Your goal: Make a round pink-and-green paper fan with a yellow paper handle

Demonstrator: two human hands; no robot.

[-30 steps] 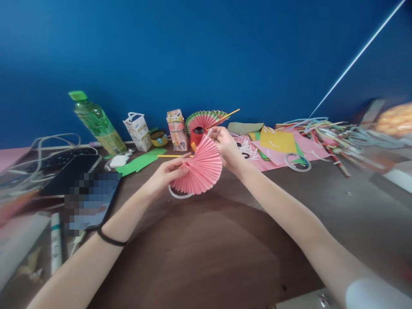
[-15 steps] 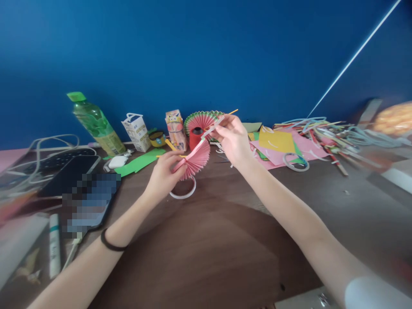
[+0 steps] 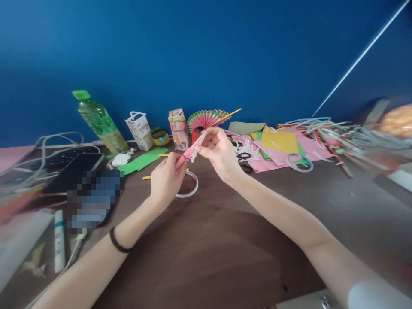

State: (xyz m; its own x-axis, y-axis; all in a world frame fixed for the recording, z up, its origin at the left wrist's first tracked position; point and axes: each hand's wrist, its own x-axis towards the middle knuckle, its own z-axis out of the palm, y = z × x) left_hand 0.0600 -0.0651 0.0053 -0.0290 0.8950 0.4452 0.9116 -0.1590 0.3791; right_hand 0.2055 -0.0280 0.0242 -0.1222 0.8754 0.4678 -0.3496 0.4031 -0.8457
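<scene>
"One pink paper (image 3: pixel 189 153), pleated and folded narrow, is up between your left hand (image 3: pixel 167 178) and your right hand (image 3: pixel 219 154), at the middle of the frame. It slants, its upper end toward the right."

"How do your hands stand on it?"

"Your left hand is closed round the lower end. Your right hand is closed in a pinch on a white strip (image 3: pixel 194 155) that lies along the upper end; whether those fingers grip the paper too, I cannot tell."

"And what is near them?"

"Just under your left hand a tape ring (image 3: pixel 197 184) lies flat on the table (image 3: pixel 209 257), and a yellow stick (image 3: pixel 147 177) pokes out at that hand's left. Behind your right hand, a red and green fan (image 3: pixel 206 118) is spread in front of the blue wall (image 3: pixel 206 51), by a red cylinder (image 3: pixel 195 136) that your fingers partly cover."

"Further out?"

"To your right hand's right, scissors (image 3: pixel 244 156) lie beside pink sheets (image 3: pixel 317 148), with a yellow sheet (image 3: pixel 280 140) on top. Left of centre you have a painted box (image 3: pixel 178 131), a carton (image 3: pixel 140 133) and green paper (image 3: pixel 143 161); farther left, a bottle (image 3: pixel 103 124) leans in view. At the lower left lie a phone (image 3: pixel 96 201) and a marker (image 3: pixel 59 240)."
</scene>
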